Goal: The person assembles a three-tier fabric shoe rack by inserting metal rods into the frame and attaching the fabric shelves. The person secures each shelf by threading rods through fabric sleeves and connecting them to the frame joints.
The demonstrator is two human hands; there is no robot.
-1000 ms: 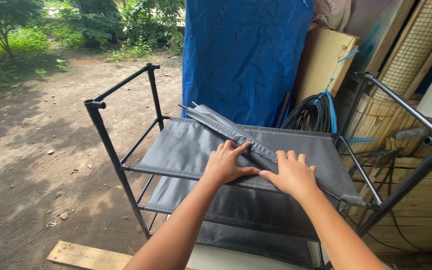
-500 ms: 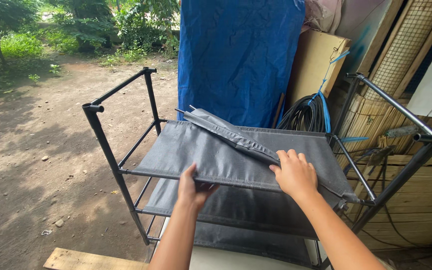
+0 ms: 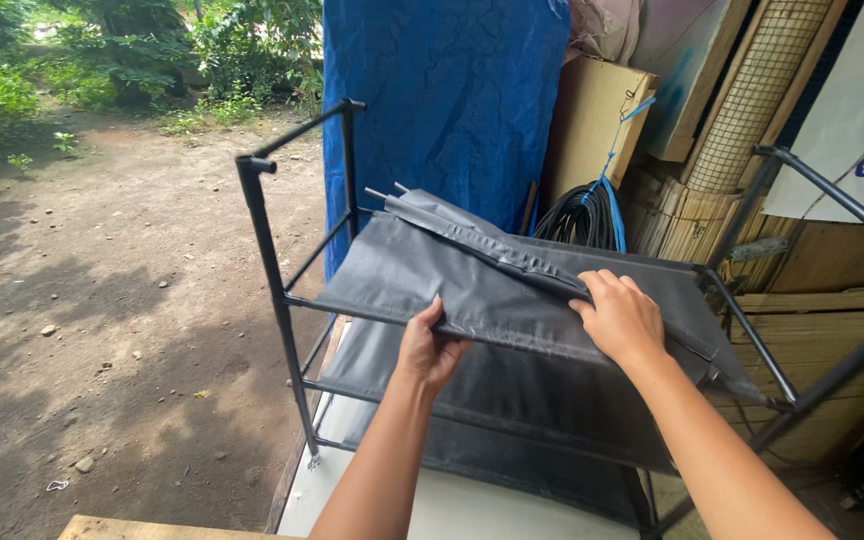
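A black metal rack frame [image 3: 262, 250] stands in front of me with grey fabric shelves [image 3: 422, 280] stretched across its bars. My left hand [image 3: 430, 348] grips the front edge of the upper fabric shelf, thumb on top and fingers under it. My right hand [image 3: 620, 318] lies flat on the same shelf further right, pressing a rolled grey fabric piece with rods [image 3: 482, 245] that rests diagonally on it. A lower grey shelf [image 3: 512, 400] hangs beneath.
A blue tarp [image 3: 452, 100] hangs behind the rack. Cardboard panels [image 3: 592, 130], a coil of black and blue hose [image 3: 592, 215] and wire mesh [image 3: 752, 90] stand at the back right. Dirt ground [image 3: 102, 300] lies left; a white surface [image 3: 452, 510] lies below.
My left hand has come off the top of the shelf and now grips its front edge. My right hand stays on the rolled fabric. The view has shifted closer.
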